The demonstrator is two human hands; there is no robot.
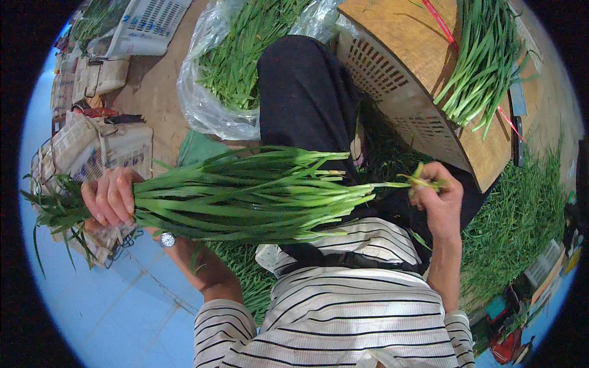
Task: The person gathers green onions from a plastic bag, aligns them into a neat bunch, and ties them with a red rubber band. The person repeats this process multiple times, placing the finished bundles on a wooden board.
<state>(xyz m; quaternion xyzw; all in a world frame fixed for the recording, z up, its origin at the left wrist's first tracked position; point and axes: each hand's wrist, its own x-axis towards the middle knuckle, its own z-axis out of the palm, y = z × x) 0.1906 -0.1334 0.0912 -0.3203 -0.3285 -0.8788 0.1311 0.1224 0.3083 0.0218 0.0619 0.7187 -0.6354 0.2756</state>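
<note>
My left hand (110, 198) is closed around the leafy end of a bunch of garlic chives (248, 198), which lies sideways above my lap with its pale cut stems towards the right. Between the thumb and fingers of my right hand (435, 188) are thin yellowish-green leaf scraps (418, 181); one pale strand runs from them to the stem ends. A second bunch of chives (483, 78) rests on a wooden board (400, 32) at the upper right, beside a red ribbon (439, 23). The board sits on a plastic crate (377, 69).
A clear plastic bag (195, 106) of loose greens stands beyond my knee. Loose leaves (511, 225) cover the floor at the right. Worn plastic baskets (124, 147) are at the left, and another white basket (147, 27) stands at the upper left.
</note>
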